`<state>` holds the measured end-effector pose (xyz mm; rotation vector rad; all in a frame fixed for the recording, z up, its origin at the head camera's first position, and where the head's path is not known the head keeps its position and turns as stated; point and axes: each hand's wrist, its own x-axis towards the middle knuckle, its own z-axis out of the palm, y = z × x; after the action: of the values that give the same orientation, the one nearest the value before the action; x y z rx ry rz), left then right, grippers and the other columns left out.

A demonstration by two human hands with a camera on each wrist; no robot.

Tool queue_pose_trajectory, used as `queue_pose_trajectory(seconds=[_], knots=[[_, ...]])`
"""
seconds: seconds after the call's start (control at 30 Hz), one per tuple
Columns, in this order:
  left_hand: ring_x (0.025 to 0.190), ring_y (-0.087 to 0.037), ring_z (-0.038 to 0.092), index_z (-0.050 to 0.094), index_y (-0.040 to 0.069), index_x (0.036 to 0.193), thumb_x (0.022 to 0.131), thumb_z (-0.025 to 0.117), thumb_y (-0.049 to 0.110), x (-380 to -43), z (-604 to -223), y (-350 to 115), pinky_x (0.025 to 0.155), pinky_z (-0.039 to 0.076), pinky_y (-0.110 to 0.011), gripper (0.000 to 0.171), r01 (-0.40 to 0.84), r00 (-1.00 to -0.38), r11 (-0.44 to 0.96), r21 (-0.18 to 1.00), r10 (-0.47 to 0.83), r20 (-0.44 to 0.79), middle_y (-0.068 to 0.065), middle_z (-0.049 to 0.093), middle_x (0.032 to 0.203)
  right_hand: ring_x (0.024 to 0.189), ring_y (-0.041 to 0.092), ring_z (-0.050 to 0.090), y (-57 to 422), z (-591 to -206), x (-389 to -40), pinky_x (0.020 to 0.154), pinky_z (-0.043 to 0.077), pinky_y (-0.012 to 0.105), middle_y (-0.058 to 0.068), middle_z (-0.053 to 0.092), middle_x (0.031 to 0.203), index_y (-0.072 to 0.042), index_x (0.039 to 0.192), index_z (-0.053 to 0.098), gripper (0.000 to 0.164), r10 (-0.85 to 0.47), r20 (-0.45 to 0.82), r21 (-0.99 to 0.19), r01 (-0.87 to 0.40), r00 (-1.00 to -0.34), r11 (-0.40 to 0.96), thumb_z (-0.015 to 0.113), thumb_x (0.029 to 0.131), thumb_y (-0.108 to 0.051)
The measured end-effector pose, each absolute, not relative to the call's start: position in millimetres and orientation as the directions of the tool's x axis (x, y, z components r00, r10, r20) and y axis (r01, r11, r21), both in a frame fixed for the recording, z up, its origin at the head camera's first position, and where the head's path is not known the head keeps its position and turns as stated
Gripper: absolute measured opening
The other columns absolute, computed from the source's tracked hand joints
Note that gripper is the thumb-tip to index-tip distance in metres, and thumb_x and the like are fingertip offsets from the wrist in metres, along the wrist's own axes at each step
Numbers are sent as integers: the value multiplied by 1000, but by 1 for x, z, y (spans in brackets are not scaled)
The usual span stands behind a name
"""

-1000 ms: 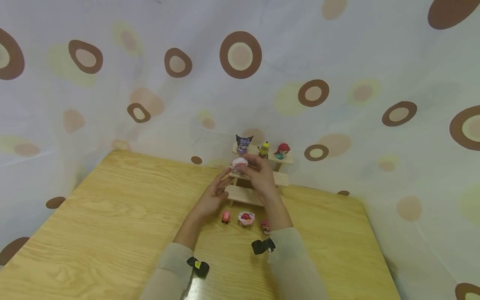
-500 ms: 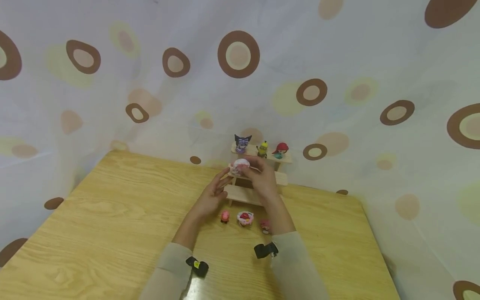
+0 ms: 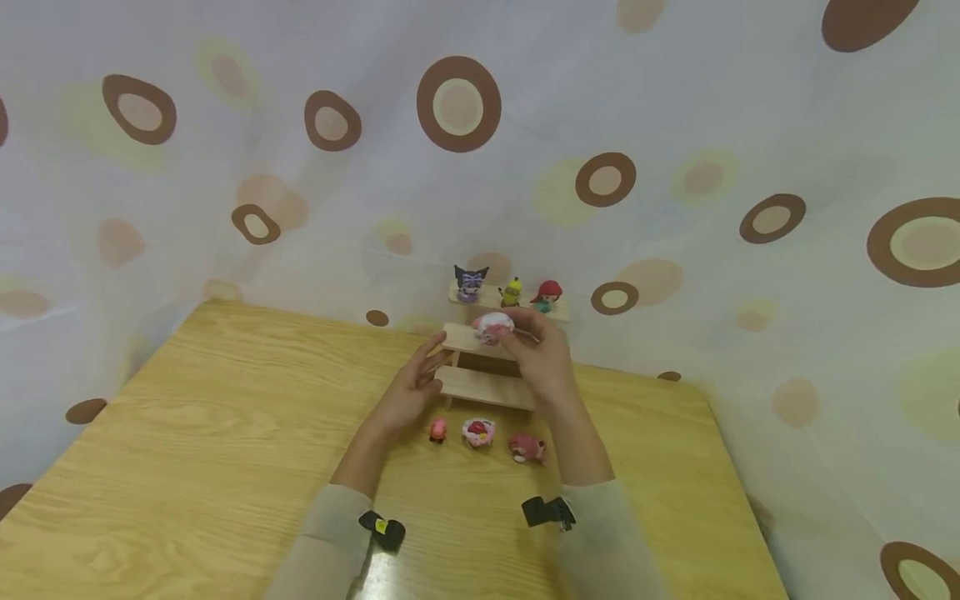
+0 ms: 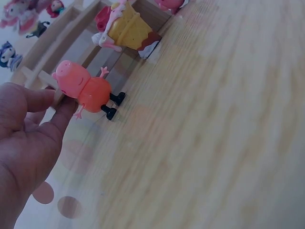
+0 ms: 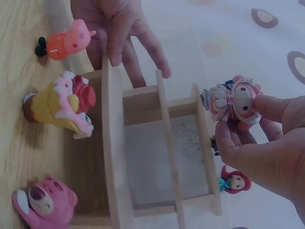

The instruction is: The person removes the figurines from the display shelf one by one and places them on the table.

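Note:
My right hand point(image 3: 546, 358) pinches a small pink-and-white bunny figurine point(image 5: 238, 101) between thumb and fingers. In the head view this figurine point(image 3: 492, 327) is over the middle tier of a wooden stepped display stand point(image 3: 480, 387); whether it touches the tier is unclear. My left hand point(image 3: 405, 402) grips the stand's left end, thumb at the bottom tier and fingers reaching up to the middle one. Near it on the table stand an orange-and-pink pig figurine point(image 4: 86, 88), a yellow cone-shaped figurine point(image 4: 129, 29) with pink topping, and a pink bear figurine point(image 5: 50, 202).
Along the top tier stand a black-eared purple figurine point(image 3: 470, 284), a yellow figurine point(image 3: 512, 292) and a red-haired figurine point(image 3: 547, 296). Behind the stand hangs a spotted white cloth point(image 3: 517, 208). The wooden table point(image 3: 247, 433) extends widely to the left.
My right hand has moved the bunny figurine slightly right along the middle tier, uncovering that tier's left end and the pink bear. The head view has shifted slightly. My left hand stays at the stand.

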<state>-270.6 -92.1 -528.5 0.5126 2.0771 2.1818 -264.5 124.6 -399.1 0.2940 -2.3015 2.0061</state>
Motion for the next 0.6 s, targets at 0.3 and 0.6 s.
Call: queue_pose_trajectory(seconds=[0.3,0.6], knots=[[159,-38,25,24,26,169,102,45,-14,-270,-528,-94,129,18,-56,81,181,-935,-75,981,295,195,-16,38,168,118,27,67,146,-388,-244,92,59,23,13,64,132,-2,130,66,30,-76,206,-958,-217,-976,190,72,101,-10],[159,-37,27,24,25,169,101,46,-14,-271,-528,-92,129,18,-55,82,186,-933,-81,979,297,202,-18,37,168,119,25,67,172,-396,-227,96,58,26,17,64,134,4,128,63,28,-97,129,-973,-144,-987,180,69,101,-2]])
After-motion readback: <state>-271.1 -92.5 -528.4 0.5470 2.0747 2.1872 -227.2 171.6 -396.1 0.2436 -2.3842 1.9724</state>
